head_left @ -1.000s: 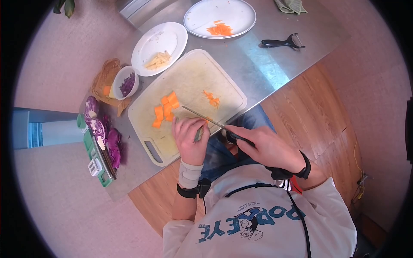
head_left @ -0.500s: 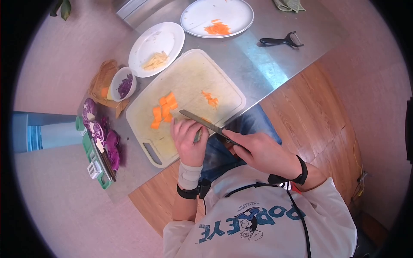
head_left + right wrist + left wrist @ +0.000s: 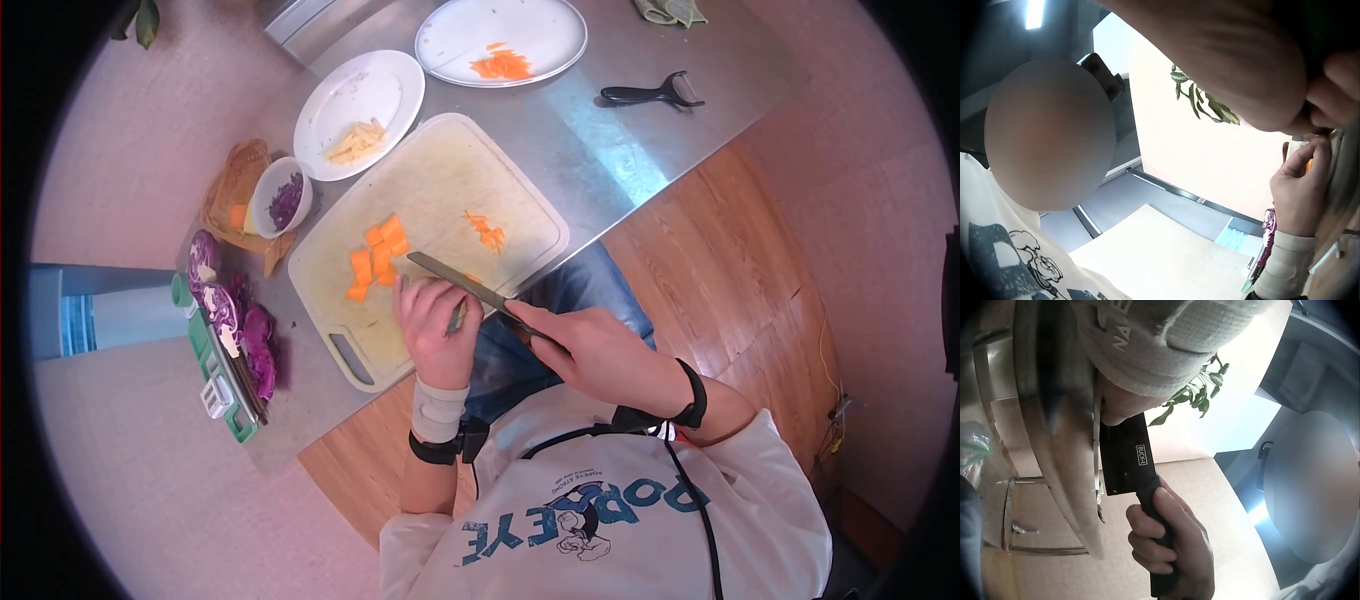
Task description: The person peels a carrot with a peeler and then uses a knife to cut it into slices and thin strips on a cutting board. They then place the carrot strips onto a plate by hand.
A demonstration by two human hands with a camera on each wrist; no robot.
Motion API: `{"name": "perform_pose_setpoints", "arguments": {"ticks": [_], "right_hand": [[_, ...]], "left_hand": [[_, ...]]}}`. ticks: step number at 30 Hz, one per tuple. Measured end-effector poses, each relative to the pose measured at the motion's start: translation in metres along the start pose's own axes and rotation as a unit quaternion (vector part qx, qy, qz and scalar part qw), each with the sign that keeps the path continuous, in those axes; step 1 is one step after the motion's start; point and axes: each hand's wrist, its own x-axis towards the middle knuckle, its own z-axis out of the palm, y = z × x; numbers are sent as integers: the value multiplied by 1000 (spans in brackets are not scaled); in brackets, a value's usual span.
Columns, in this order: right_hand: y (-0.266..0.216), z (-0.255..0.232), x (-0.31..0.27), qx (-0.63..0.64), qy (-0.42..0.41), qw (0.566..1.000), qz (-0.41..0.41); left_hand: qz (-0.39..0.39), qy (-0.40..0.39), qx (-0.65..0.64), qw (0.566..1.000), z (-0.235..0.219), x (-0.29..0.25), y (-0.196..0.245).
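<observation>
In the head view my right hand (image 3: 600, 355) grips the black handle of a broad dark kitchen knife (image 3: 455, 278). Its blade points up-left across the near edge of the pale cutting board (image 3: 470, 160), right beside my left fingers. My left hand (image 3: 437, 325) has bent fingers at that edge, holding a carrot piece (image 3: 470, 277) of which only a bit of orange shows by the blade. Flat carrot pieces (image 3: 380, 255) lie ahead of that hand, with thin carrot shreds (image 3: 486, 232) to the right. The left wrist view shows the blade (image 3: 1125, 456) standing upright.
Beyond the board are a plate of pale strips (image 3: 310, 125) and an oval plate (image 3: 440, 45) with carrot shreds. A bowl (image 3: 262, 205) of purple cabbage, a basket (image 3: 220, 215), cabbage chunks (image 3: 258, 345) and a green grater (image 3: 203, 345) stand left. A peeler (image 3: 650, 95) lies right.
The knife has rolled, so the flat of its blade now shows more, and its tip has moved slightly left. My left hand stays in about the same place at the board's edge.
</observation>
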Motion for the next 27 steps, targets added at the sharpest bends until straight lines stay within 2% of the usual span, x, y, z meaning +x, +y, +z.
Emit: {"name": "perform_pose_setpoints", "arguments": {"ticks": [19,27], "right_hand": [[1,-3,5,-3,-3,1000,2],[13,-10,9,27,40,999,-4]], "left_hand": [[12,9,-4,1000,0,1,-1],[5,-5,-4,1000,-1,2,1]]}}
